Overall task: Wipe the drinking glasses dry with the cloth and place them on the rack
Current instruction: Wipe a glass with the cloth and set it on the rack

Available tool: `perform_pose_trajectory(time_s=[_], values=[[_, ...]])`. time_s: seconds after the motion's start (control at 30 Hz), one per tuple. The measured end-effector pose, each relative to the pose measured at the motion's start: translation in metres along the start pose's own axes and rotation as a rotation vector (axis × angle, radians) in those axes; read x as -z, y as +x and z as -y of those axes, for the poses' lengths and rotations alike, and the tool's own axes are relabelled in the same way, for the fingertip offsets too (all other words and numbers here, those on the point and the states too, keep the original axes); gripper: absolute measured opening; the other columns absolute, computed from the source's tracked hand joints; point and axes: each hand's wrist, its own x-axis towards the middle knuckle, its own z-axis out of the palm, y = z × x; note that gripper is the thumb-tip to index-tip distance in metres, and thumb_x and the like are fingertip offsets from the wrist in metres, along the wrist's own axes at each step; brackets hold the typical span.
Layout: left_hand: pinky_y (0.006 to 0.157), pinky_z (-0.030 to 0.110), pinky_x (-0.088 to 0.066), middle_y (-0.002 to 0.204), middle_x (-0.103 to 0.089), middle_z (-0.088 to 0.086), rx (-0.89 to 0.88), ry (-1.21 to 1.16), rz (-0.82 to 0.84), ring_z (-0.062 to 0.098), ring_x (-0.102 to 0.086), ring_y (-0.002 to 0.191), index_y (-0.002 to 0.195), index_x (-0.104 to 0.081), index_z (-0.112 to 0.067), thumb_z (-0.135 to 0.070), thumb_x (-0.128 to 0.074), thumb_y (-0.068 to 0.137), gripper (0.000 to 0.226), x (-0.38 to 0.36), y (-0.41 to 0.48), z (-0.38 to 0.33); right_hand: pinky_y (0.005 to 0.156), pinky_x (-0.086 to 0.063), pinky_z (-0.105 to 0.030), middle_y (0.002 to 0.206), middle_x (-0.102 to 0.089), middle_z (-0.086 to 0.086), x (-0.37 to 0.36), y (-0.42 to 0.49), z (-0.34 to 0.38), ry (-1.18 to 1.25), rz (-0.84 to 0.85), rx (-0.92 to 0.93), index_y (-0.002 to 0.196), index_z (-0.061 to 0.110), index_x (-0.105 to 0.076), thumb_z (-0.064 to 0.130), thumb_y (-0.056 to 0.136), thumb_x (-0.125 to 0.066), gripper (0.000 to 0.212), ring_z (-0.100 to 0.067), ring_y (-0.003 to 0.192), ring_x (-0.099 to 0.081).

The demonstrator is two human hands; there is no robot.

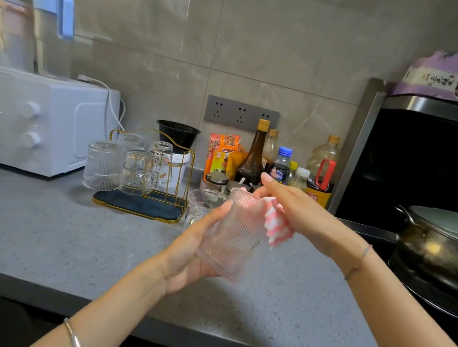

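My left hand (189,252) grips a ribbed drinking glass (234,234) from below and behind, tilted with its mouth up and to the right, above the counter. My right hand (294,210) holds a pink-and-white cloth (278,226) and pushes part of it into the glass's mouth. The gold wire rack (183,172) with a dark base stands at the back left; several glasses (103,165) hang upside down on it. A clear glass mug (202,203) stands on the counter just behind the held glass.
A white microwave (35,118) sits left of the rack with jugs on top. Sauce bottles (255,159) and jars crowd the wall behind my hands. A lidded pot (447,244) sits on the stove at right. The grey counter (61,237) stretches toward me.
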Motion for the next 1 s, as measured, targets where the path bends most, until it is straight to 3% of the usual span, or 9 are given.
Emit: perform_pose_trajectory(time_s=[0.13,0.2,0.3,0.37,0.4,0.57,0.7,0.9,1.0], values=[[0.100,0.048,-0.044,0.110,-0.071,0.012,0.018,0.020,-0.016,0.026,-0.063,0.098,0.103,-0.076,-0.021,-0.063,-0.060,0.079,0.051,0.001,-0.002,-0.002,0.059,-0.050,-0.010,0.063,-0.067,0.011,0.001,-0.006,-0.008,-0.043,0.056,0.100,0.083,0.014,-0.067,0.057,0.093,-0.030,0.058,-0.002,0.058,-0.064],[0.098,0.046,-0.046,0.111,-0.071,0.012,0.040,0.043,-0.005,0.025,-0.063,0.095,0.105,-0.075,-0.020,-0.062,-0.061,0.076,0.053,-0.002,-0.003,-0.004,0.059,-0.046,-0.002,0.069,-0.070,0.019,-0.002,-0.013,-0.008,-0.042,0.123,0.144,0.083,0.025,-0.070,0.055,0.092,-0.030,0.050,0.008,0.062,-0.062],[0.109,0.053,-0.037,0.127,-0.063,0.015,0.082,0.078,0.014,0.031,-0.056,0.111,0.110,-0.073,-0.023,-0.063,-0.068,0.068,0.058,-0.004,-0.002,-0.005,0.076,-0.057,-0.024,0.082,-0.073,0.011,-0.004,-0.019,-0.007,-0.124,0.196,0.190,0.086,0.023,-0.069,0.055,0.079,-0.051,0.037,-0.006,0.077,-0.068],[0.110,0.057,-0.035,0.130,-0.061,0.016,0.116,0.119,0.021,0.032,-0.054,0.117,0.112,-0.073,-0.023,-0.062,-0.069,0.069,0.059,-0.004,-0.003,-0.007,0.086,-0.054,-0.044,0.096,-0.073,-0.002,-0.007,-0.022,-0.010,-0.213,0.234,0.186,0.098,0.016,-0.069,0.050,0.070,-0.067,0.044,-0.022,0.091,-0.069],[0.110,0.057,-0.035,0.128,-0.063,0.015,0.136,0.150,0.023,0.031,-0.055,0.115,0.112,-0.073,-0.024,-0.062,-0.068,0.069,0.057,-0.003,-0.003,-0.007,0.087,-0.053,-0.047,0.099,-0.073,-0.005,-0.010,-0.024,-0.011,-0.214,0.253,0.190,0.101,0.015,-0.069,0.045,0.069,-0.071,0.044,-0.025,0.093,-0.068],[0.112,0.055,-0.034,0.130,-0.062,0.015,0.209,0.075,-0.016,0.035,-0.051,0.128,0.120,-0.069,-0.021,-0.069,-0.052,0.081,0.065,0.006,-0.003,-0.003,0.075,-0.057,-0.022,0.086,-0.073,0.014,-0.018,-0.029,-0.026,-0.059,0.210,0.209,0.088,0.028,-0.064,0.021,0.074,-0.078,0.021,-0.004,0.084,-0.068],[0.110,0.046,-0.038,0.128,-0.064,0.012,0.099,-0.081,-0.087,0.029,-0.055,0.125,0.130,-0.060,-0.020,-0.073,-0.040,0.082,0.074,0.007,-0.004,0.007,0.069,-0.058,-0.026,0.087,-0.074,0.008,-0.028,-0.027,-0.040,-0.053,0.007,0.287,0.088,0.024,-0.070,0.034,0.069,-0.075,0.023,-0.010,0.080,-0.070],[0.097,0.041,-0.051,0.102,-0.076,0.001,-0.063,0.153,-0.365,0.019,-0.070,0.100,0.108,-0.073,-0.022,-0.069,-0.041,0.086,0.060,-0.018,-0.010,0.015,0.088,-0.052,-0.019,0.106,-0.073,0.010,-0.056,-0.030,-0.051,-0.051,0.091,0.338,0.107,0.013,-0.073,0.022,0.077,-0.078,0.032,-0.001,0.099,-0.066],[0.105,0.043,-0.044,0.121,-0.067,-0.002,-0.230,0.251,-0.482,0.016,-0.062,0.113,0.116,-0.065,-0.029,-0.083,-0.045,0.072,0.073,-0.018,-0.008,0.020,0.091,-0.049,-0.017,0.110,-0.071,0.010,-0.065,-0.034,-0.053,0.024,0.080,0.344,0.112,0.015,-0.070,0.018,0.078,-0.077,0.035,-0.001,0.105,-0.064]])
